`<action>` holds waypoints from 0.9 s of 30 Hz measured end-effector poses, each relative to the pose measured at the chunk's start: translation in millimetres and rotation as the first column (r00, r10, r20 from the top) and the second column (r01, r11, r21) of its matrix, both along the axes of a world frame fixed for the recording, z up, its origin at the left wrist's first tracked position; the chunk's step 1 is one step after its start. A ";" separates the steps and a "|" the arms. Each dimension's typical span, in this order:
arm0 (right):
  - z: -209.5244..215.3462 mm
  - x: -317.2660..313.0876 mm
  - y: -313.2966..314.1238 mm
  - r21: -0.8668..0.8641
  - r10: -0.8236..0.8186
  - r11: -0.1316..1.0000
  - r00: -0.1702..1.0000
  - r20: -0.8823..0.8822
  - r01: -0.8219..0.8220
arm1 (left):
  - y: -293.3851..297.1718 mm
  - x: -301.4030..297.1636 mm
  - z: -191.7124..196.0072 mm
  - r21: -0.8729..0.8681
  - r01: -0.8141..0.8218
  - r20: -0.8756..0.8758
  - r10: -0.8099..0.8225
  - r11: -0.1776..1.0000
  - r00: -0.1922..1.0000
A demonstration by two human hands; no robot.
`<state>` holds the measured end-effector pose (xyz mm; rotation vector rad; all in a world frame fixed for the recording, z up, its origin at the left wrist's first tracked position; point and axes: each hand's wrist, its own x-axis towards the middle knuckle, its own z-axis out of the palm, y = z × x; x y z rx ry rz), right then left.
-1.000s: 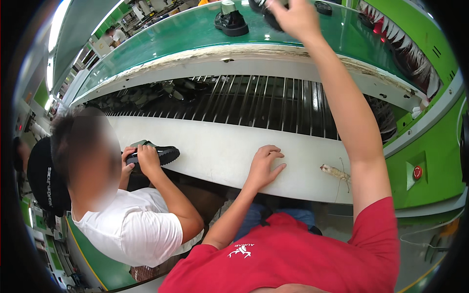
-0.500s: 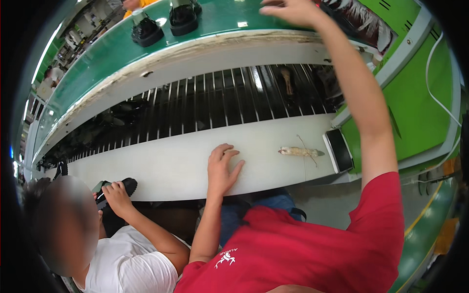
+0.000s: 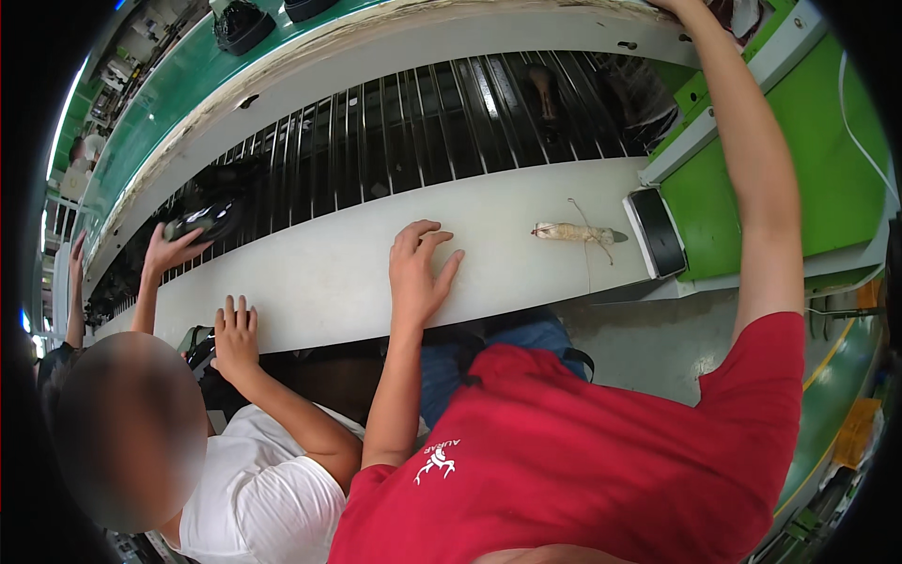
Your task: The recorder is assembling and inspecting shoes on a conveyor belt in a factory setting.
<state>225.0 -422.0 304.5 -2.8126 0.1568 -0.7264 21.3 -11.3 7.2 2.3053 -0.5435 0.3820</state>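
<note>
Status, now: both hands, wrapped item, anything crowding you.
Left hand open, empty, on white bench. Right hand mostly out of frame, grip unseen. Wrapped item lying loose, rightward. Co-worker's hand at bench's left.

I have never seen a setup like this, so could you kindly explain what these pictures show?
There is no robot here: all the pictures come from a fisheye camera worn on the head of someone in a red shirt, looking down. The left hand is over a white board, fingers spread, with nothing visible in it. The right hand is mostly cut off at the top edge, so its grip cannot be judged. On the board lies a pale wrapped tool with loose string. Beyond are dark rollers and black footwear on a green surface. The white shirt belongs to a co-worker.
</note>
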 end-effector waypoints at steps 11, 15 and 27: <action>3.9 -6.6 71.0 0.041 0.172 0.985 0.984 -0.048 -0.170 | 1.8 -2.5 -5.9 -0.002 0.005 0.067 -0.005 1.000 0.998; 0.4 -13.2 77.7 0.064 0.215 0.975 0.976 -0.039 -0.212 | 4.9 -2.6 -6.9 -0.006 0.000 0.042 0.000 1.000 0.999; -20.8 2.0 66.9 -0.149 0.436 0.894 0.743 0.508 -0.423 | 3.9 2.0 -7.7 -0.007 0.008 0.040 -0.008 1.000 0.999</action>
